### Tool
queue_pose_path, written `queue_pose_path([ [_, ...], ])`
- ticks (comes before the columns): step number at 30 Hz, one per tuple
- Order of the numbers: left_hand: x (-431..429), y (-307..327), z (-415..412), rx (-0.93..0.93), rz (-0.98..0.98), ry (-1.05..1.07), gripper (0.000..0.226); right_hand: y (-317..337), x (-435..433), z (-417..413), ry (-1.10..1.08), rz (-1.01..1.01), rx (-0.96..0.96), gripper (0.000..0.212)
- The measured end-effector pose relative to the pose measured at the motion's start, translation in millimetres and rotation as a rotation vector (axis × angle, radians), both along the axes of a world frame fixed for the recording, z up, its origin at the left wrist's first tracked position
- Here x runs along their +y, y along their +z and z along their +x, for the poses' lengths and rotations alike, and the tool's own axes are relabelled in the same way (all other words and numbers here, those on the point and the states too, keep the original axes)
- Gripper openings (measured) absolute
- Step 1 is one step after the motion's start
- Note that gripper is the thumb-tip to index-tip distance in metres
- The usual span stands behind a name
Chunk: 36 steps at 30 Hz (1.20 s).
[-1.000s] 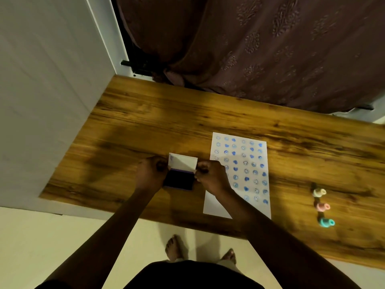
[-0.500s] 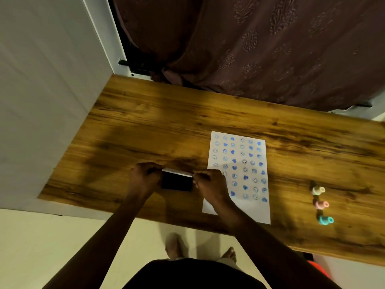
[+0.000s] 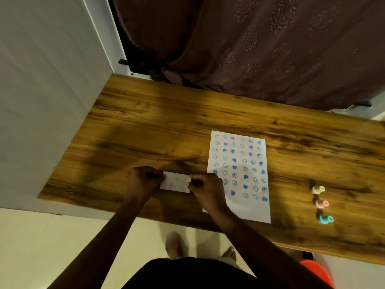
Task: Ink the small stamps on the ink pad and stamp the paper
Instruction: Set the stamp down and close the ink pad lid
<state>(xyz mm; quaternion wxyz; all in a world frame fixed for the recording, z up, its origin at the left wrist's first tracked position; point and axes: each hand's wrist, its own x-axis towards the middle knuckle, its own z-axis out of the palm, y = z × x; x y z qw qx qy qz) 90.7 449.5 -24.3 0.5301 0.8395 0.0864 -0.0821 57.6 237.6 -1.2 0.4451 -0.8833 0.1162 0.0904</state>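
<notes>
Head view, looking down. Wooden table [image 3: 166,126] running from the left of centre to the right edge of the frame. At lower centre, ink pad [image 3: 176,182] lying on the tabletop with its white lid showing on top, faintly smudged purple, a thin dark-purple strip visible along its far edge. Left hand [image 3: 142,182] pinched on the pad's left end, fingers curled in, thumb and fingertips pressed to the case. Right hand [image 3: 207,189] closed on the pad's right end in the same way, its wrist and forearm crossing the lower left corner of the paper [image 3: 239,207]. Paper flat on the table just right of the pad, right of centre in the frame, covered in rows of blue prints: round smiling faces and solid hearts, with a bare strip along its near edge. Well apart from the paper, toward the right edge of the frame, three small stamps in a column on the wood: cream stamp [image 3: 318,189] at the top, pink stamp [image 3: 321,204] in the middle, teal stamp [image 3: 325,219] at the bottom, each lying on its side; somewhat blurred, so print faces not readable. Patterned maroon curtain [image 3: 260,44] filling the upper right. White wall panel [image 3: 45,90] down the left side. Bare feet on pale floor [image 3: 41,247] at bottom centre.
</notes>
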Motion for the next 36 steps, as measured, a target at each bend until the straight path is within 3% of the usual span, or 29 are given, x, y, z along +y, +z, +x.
queue_pose_path([
  [8, -4, 1, 1, 0.008, 0.024, 0.015, 0.009, -3, 6, -4, 0.017, -0.107, -0.041, 0.032],
  [16, -7, -1, 3, -0.044, 0.169, 0.001, 0.007, -9, 13, -7, 0.017, -0.237, -0.089, 0.03],
  [25, -14, -6, 3, 0.012, 0.183, 0.035, 0.013, -1, 12, -2, -0.057, -0.099, 0.023, 0.038],
  [36, -91, 36, 8, -0.122, -0.029, 0.072, 0.011, 28, -55, -2, -0.259, -0.043, -0.097, 0.04],
])
